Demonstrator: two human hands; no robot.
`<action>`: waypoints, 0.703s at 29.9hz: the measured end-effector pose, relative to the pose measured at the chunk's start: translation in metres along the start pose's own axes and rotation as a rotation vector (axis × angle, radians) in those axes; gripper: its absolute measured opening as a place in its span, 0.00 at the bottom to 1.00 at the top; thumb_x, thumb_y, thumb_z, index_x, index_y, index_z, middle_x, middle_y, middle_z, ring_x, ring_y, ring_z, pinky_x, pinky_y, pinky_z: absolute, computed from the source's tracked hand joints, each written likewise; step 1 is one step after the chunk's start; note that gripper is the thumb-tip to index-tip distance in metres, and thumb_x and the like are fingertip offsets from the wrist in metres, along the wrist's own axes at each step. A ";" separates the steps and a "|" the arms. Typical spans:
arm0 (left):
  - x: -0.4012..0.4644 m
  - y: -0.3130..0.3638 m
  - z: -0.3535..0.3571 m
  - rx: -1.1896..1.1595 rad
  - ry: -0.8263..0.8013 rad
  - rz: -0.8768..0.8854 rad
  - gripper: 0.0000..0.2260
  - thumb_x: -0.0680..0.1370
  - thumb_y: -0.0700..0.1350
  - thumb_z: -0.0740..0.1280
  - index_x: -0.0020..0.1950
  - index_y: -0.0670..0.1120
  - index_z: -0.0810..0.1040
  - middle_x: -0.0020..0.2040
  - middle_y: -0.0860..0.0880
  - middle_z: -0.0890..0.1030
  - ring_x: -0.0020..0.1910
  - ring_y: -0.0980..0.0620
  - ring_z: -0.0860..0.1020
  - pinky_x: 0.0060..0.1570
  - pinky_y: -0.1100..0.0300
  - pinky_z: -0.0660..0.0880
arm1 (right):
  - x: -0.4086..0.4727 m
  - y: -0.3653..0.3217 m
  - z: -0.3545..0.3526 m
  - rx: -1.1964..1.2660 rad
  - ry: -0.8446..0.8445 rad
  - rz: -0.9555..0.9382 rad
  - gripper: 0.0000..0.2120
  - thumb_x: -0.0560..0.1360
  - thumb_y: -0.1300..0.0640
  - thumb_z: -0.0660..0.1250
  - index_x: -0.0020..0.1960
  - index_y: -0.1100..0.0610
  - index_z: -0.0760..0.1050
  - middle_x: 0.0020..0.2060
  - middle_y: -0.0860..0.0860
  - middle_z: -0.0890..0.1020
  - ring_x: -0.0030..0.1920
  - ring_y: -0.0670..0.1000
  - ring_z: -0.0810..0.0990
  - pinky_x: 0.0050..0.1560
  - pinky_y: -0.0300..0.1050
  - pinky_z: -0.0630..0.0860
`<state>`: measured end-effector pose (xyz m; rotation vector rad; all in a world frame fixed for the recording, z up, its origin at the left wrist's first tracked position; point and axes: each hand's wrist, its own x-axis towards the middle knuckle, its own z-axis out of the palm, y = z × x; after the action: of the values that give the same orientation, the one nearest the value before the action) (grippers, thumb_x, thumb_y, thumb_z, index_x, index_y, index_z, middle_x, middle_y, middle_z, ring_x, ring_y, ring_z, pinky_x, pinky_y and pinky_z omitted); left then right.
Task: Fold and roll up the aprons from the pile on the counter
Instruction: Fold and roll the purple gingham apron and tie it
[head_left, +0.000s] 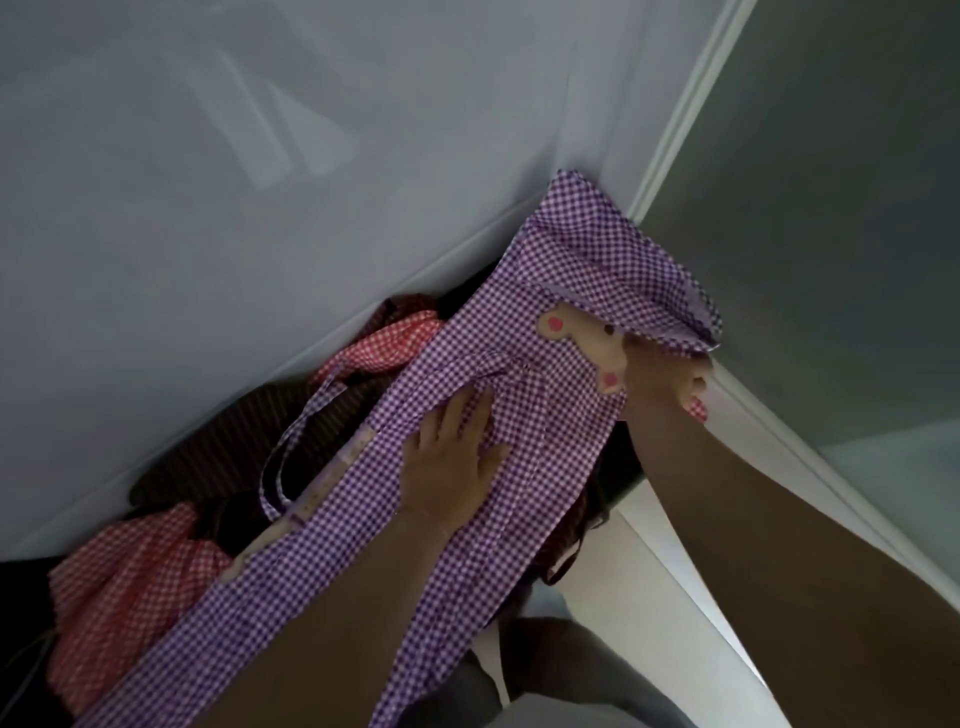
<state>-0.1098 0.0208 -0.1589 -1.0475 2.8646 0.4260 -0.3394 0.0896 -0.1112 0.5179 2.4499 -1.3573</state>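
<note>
Two hands: both work one purple checked apron, spread lengthwise over the pile.
Left hand: fingers straight, palm flat on the cloth's middle, apparently pinning it for the fold.
Right hand: fingers curled round the bunched far edge by the teddy patch, likely drawing it taut.
Pile: red checked aprons and dark striped cloth heaped on the bench against the wall.
Stage: folding barely begun, judging by the spread.
</note>
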 end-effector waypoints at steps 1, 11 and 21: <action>0.003 0.001 0.000 0.007 0.019 0.003 0.31 0.77 0.65 0.47 0.78 0.54 0.51 0.76 0.48 0.60 0.67 0.43 0.65 0.61 0.45 0.69 | 0.006 0.000 0.001 0.066 -0.019 -0.052 0.32 0.79 0.47 0.58 0.77 0.59 0.50 0.74 0.60 0.57 0.73 0.61 0.58 0.71 0.54 0.57; 0.006 0.008 0.013 0.040 -0.005 0.060 0.37 0.73 0.72 0.49 0.78 0.56 0.48 0.77 0.47 0.55 0.67 0.36 0.66 0.55 0.37 0.72 | -0.005 -0.078 -0.026 0.249 -0.183 -0.576 0.15 0.73 0.56 0.68 0.57 0.60 0.72 0.47 0.49 0.78 0.45 0.45 0.76 0.46 0.37 0.72; 0.003 0.014 0.001 -0.120 -0.004 0.076 0.26 0.78 0.60 0.54 0.71 0.46 0.59 0.73 0.43 0.62 0.68 0.40 0.64 0.61 0.41 0.71 | -0.032 -0.019 -0.023 -0.198 -0.168 -1.465 0.06 0.75 0.63 0.65 0.50 0.64 0.76 0.46 0.61 0.79 0.49 0.56 0.76 0.55 0.54 0.74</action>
<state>-0.1213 0.0293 -0.1567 -0.9549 2.9147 0.6112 -0.3209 0.0943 -0.0722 -1.6565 2.6593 -1.3044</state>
